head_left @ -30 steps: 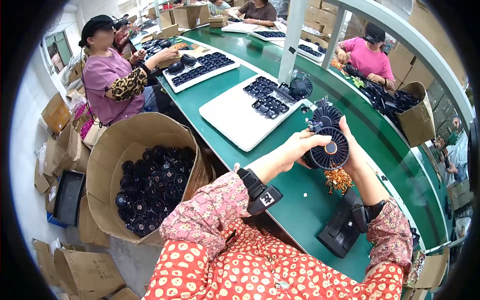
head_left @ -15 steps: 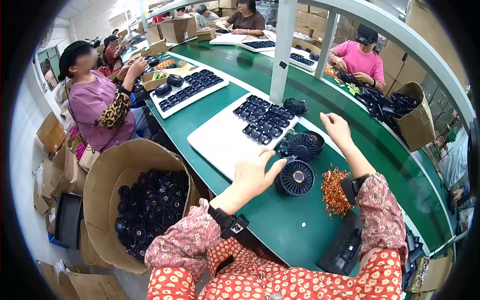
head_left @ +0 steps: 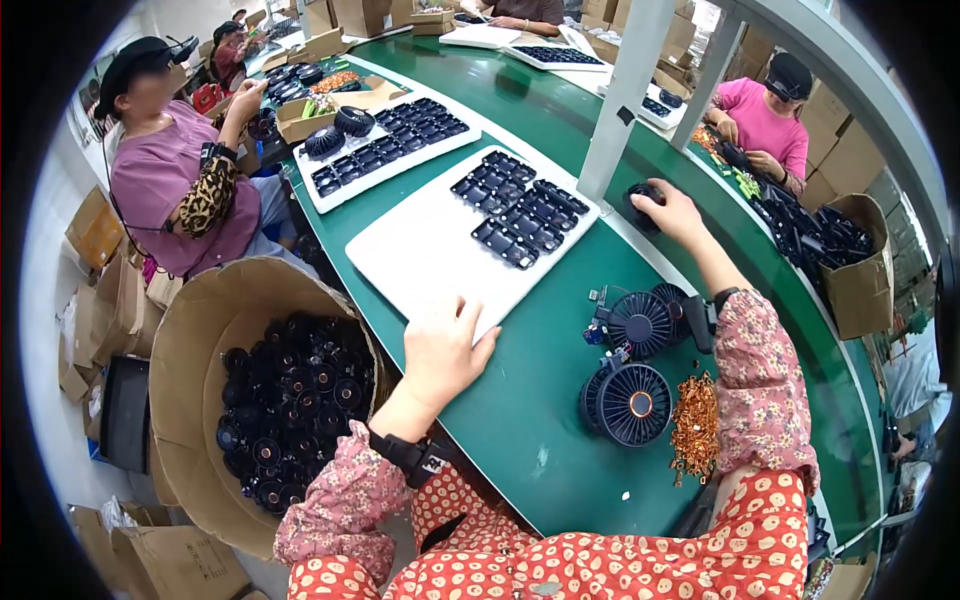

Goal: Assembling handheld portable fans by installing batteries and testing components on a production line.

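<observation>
My right hand (head_left: pixel 672 213) reaches to the far side of the bench, its fingers closed round a round black fan head (head_left: pixel 638 208) by the post. My left hand (head_left: pixel 443 350) is at the near edge of a white foam board (head_left: pixel 400 245), thumb and fingers apart and holding nothing; whether it touches the board I cannot tell. On the board's far part sit rows of small black plastic housings (head_left: pixel 520 222). Between my arms stand black caged fan heads (head_left: pixel 640 322), with the nearest fan (head_left: pixel 638 402) showing a copper-coloured centre ring. Small copper-coloured parts (head_left: pixel 696 425) lie beside it.
At my left stands a big round cardboard bin (head_left: pixel 190 400) of black fan parts. Another foam tray (head_left: pixel 325 195) lies further off. A metal post (head_left: pixel 628 100) rises beyond the board. Co-workers sit left and across the green belt (head_left: pixel 770 280); an open carton (head_left: pixel 865 290) stands right.
My right hand has gone from empty to gripping the black fan head by the post. My left hand has drawn back from the fans toward the board's near edge. The view has shifted.
</observation>
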Tool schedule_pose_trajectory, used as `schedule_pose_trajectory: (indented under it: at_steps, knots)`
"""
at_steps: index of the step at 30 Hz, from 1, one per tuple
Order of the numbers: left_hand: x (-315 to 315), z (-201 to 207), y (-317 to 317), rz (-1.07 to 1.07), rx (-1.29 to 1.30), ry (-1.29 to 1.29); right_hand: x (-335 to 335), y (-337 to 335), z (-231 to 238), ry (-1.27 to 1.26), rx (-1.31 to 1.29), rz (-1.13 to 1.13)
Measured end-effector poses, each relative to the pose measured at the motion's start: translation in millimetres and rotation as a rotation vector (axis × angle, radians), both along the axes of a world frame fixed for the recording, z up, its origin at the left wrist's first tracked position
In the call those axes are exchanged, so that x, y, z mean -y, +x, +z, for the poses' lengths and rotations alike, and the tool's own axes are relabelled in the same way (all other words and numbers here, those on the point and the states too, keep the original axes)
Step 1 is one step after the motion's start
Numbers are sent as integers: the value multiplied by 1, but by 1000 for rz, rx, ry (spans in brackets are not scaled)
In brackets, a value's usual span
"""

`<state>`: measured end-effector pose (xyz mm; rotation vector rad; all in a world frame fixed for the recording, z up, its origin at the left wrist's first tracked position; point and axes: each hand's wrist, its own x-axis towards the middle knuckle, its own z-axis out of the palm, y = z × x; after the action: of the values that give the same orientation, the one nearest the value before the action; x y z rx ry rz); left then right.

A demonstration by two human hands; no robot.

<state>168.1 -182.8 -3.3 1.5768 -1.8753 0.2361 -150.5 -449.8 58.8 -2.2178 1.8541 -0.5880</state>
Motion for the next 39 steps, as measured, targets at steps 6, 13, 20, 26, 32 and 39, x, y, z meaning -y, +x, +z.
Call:
schedule_pose_trajectory:
  at_steps: [6, 13, 20, 26, 32, 39]
  knots:
    - [12, 1, 45, -45, 33, -23, -110, 42, 42, 225, 159, 518]
    - [-40, 26, 99, -38, 45, -205, -154, 90, 32, -111, -480, 719]
    - [-221, -88, 327, 924, -144, 567, -154, 141, 40, -448, -634, 790]
    - [-309, -228, 397, 1031, -443, 1452, -271, 423, -10, 417, -406, 1550]
    - [-303, -248, 365, 1109, -540, 1472, -317, 571, -250, 1344, -503, 823]
    - [-296, -267, 337, 852, -745, 1504, -371, 522, -444, 1494, -298, 901]
